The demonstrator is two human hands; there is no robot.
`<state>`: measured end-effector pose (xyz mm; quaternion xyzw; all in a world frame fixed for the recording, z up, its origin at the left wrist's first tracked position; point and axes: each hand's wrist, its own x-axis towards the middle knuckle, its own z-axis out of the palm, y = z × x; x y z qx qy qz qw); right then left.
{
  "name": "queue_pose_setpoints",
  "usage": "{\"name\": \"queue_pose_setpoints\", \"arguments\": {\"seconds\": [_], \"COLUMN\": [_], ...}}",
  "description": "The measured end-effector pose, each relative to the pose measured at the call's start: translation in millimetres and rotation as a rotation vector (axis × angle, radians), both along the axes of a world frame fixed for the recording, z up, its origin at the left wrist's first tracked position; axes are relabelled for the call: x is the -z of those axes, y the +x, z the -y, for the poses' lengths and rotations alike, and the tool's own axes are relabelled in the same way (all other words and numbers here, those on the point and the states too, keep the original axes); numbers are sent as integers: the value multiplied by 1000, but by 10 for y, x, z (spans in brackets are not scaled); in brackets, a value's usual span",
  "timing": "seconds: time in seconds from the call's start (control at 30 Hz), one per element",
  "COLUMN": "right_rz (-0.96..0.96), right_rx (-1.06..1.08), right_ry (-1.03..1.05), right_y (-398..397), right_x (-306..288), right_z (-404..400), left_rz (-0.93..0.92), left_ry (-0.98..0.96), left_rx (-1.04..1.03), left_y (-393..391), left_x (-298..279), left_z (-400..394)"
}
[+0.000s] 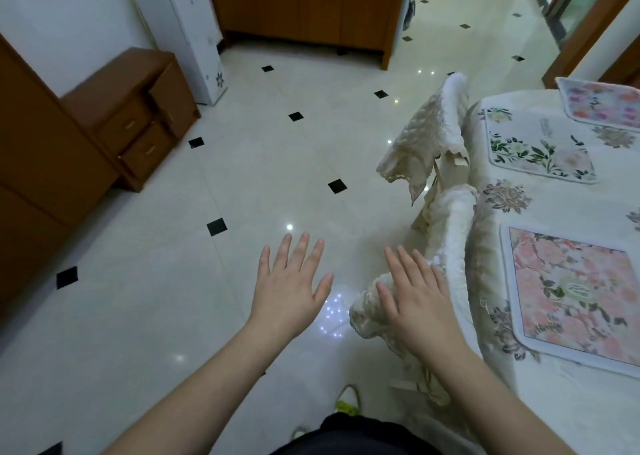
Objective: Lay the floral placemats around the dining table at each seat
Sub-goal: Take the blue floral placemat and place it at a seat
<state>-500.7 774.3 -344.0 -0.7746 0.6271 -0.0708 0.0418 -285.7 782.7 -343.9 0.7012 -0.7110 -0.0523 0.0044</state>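
Glossy cream floor [214,184] with small black diamond tiles fills the middle of the frame; brown cabinets [304,4] stand along the top and a drawer unit [138,122] at the left. At the right edge sits the desk [491,281] under a flowered cloth, chairs [433,136] in pale covers pushed against it. Three placemats lie on it: a pink one [575,292] lower right, a green-leafed one [533,146] above, another pink one [602,101] at the upper right. Both hands are spread flat, gripping nothing: the left hand [291,288] over the floor, the right hand [419,302] above a chair cover, near the lower mat but apart.

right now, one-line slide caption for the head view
Both hands, left and right, open and empty beside a covered chair; three floral placemats already on the table.
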Motion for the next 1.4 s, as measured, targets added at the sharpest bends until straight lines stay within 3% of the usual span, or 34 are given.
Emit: {"name": "queue_pose_setpoints", "arguments": {"seconds": [0.43, 0.73, 1.07, 1.4], "right_rz": [69, 36, -18, -64], "right_rx": [-44, -69, 16, 117], "right_ry": [46, 99, 81, 59], "right_y": [98, 613, 1476, 1464], "right_x": [65, 87, -31, 10], "right_z": [922, 1672, 2504, 3224], "left_rz": [93, -19, -44, -50], "left_ry": [-40, -47, -48, -2], "left_rx": [83, 46, 92, 224], "left_y": [5, 566, 1570, 1541], "left_x": [-20, 75, 60, 92], "left_z": [865, 1648, 2692, 3562]}}
